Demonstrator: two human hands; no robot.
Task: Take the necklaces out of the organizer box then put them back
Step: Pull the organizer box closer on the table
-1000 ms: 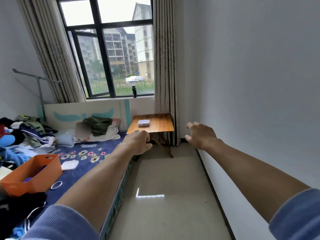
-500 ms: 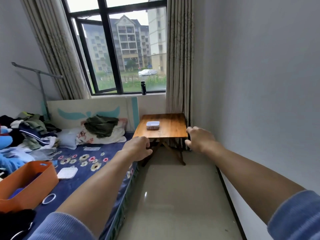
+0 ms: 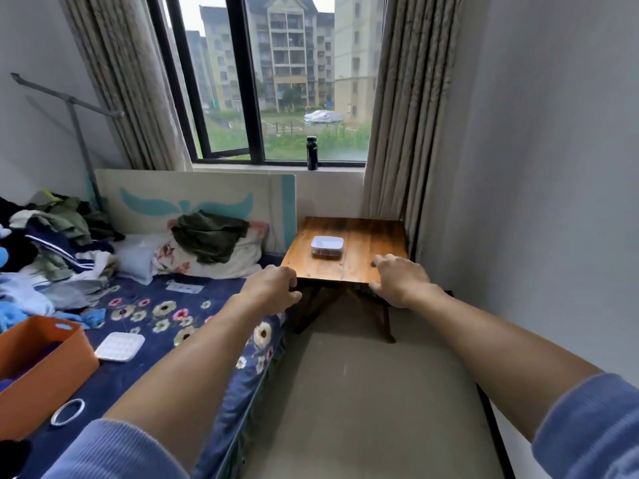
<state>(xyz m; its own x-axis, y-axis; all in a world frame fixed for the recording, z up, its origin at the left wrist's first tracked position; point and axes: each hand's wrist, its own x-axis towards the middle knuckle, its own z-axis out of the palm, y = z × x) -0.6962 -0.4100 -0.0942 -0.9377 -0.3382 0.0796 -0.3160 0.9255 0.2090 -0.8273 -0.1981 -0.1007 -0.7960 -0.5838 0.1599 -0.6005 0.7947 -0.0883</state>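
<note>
A small clear organizer box [image 3: 327,247] with a white lid sits shut in the middle of a wooden folding table [image 3: 373,236] under the window. No necklace shows outside it. Both my arms are stretched toward the table. My left hand [image 3: 273,288] hangs in front of the table's near left corner, fingers loosely curled and holding nothing. My right hand [image 3: 397,278] hovers at the table's near right edge, fingers relaxed and empty. Neither hand touches the box.
A bed [image 3: 166,312] with a floral navy sheet runs along the left, carrying clothes, an orange bin [image 3: 45,361], a white tray [image 3: 119,346] and a ring [image 3: 67,412]. A dark bottle [image 3: 312,153] stands on the windowsill. A white wall lies close on the right.
The view has closed in on the table, which now looks larger and nearer. Both hands have stayed stretched forward and now reach the table's near edge.
</note>
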